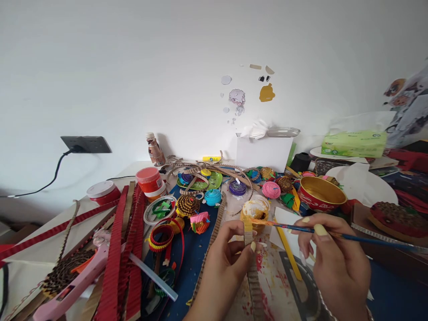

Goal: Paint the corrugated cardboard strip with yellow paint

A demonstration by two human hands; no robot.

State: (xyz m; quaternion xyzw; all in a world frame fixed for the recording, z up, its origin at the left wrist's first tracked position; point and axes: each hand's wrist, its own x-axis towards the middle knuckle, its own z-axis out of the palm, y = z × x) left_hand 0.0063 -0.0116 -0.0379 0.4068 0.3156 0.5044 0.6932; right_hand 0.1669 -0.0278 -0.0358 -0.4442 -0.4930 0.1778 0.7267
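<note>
I am seeing open air above my left hand [227, 254] and right hand [341, 263], up to the wall [187, 80]. Between them, the brush [282, 225] is bridging the gap, blocking a straight lift from below. Beneath it, a passage is opening toward me, with the held tan strip [256, 290] and a yellow strip [289, 252] flanking it. Ahead, the paint pot [256, 207] is standing in the way; leftward, red strips [112, 263] are crowding the desk [137, 167].

We count two hands [229, 256], one paintbrush [284, 226], one glue gun [80, 278], one gold-lined bowl [317, 205] and one green tissue pack [354, 144].
</note>
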